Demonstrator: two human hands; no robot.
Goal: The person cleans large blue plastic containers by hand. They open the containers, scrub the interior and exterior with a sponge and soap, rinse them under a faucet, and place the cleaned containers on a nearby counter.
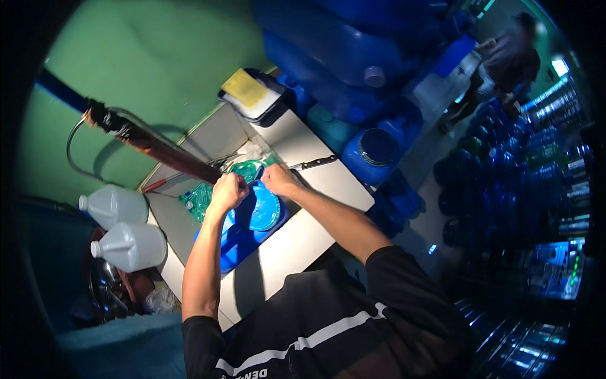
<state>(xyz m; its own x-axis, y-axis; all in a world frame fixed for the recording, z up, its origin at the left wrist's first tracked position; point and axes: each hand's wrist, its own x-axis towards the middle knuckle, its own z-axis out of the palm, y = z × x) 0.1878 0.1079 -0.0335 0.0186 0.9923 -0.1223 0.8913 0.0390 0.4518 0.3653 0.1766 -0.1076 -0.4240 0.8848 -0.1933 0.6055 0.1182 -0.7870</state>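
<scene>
A blue plastic jug with a round, light-blue lid lies in a tiled basin in front of me. My left hand is curled just over the lid's left side, close to the lower end of a brown pipe. At the lid's far right edge is my right hand, its fingers also bent in. Whether either hand grips something thin cannot be made out. Green netting or plastic is bunched beyond the hands. A knife with a black handle rests on the tiled ledge, right of my right hand.
The brown-wrapped pipe slants down from the wall. Two white jugs stand at left. A dark tray holds a yellow sponge. Blue drums crowd the right. Beyond, a person stands near stacked bottles.
</scene>
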